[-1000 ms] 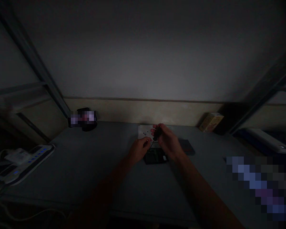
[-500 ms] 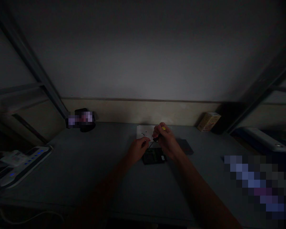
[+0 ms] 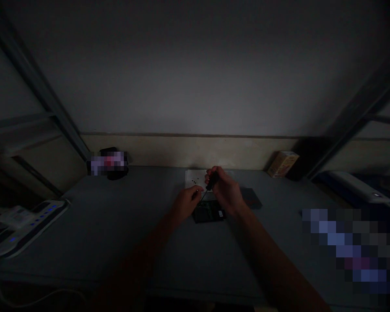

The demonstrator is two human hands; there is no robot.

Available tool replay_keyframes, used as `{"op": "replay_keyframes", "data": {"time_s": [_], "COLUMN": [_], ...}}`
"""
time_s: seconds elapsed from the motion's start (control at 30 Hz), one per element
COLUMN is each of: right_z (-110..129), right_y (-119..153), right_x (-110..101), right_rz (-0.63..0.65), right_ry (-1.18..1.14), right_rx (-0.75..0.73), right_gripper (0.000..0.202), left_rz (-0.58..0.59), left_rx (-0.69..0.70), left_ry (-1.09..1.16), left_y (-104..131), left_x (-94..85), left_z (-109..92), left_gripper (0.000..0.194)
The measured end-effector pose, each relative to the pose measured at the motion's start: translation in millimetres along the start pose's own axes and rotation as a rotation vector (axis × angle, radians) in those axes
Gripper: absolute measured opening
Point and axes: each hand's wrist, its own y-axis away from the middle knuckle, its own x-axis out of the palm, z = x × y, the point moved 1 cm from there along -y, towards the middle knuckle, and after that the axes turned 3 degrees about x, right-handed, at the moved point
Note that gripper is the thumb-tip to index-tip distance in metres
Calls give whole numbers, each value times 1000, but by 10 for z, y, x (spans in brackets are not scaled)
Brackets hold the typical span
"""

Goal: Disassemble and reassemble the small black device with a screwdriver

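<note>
My right hand [image 3: 228, 190] is closed round the dark handle of a screwdriver [image 3: 211, 182]. Its thin shaft slants down and left to the upper left corner of a flat dark device [image 3: 209, 213], where a greenish circuit board shows. Close to the shaft's lower end, my left hand [image 3: 186, 202] has its thumb and forefinger pinched together by that corner; what lies between them is too small to tell. Behind the hands is a white sheet of paper [image 3: 191, 177] with several tiny dark bits on it, perhaps screws.
A dark flat panel [image 3: 251, 198] lies right of the device on the grey table [image 3: 123, 234]. A power strip [image 3: 35, 227] with cables sits at the left. A small carton [image 3: 282, 164] stands at the back right. Blurred-out items are at back left and front right.
My right hand has turned about the screwdriver, so the dark handle shows more and its yellow end no longer shows. My left hand stays by the device. The view has shifted slightly.
</note>
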Motion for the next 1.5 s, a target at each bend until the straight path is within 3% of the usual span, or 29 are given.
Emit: {"op": "replay_keyframes", "data": {"time_s": [0.17,0.4,0.67,1.1,1.5], "right_z": [-26,-26,-29,-3,-10], "right_y": [46,12,-73,0,-53], "right_x": [49,25,-40,26,-15], "right_rz": [-14,5,-57,-14,-66], "right_ry": [27,20,-89,53,7], "right_rx": [17,-79,17,-55,-4], "right_gripper": [28,30,22,33,24], "left_rz": [6,-3,5,8,1], "left_rx": [21,4,-1,-4,-6], "left_ry": [-7,-1,12,27,40], "left_y": [3,1,-4,-2,1], "left_x": [-5,2,0,3,6], "left_z": [-18,-5,-18,10,16], "left_gripper": [24,27,27,26,27]}}
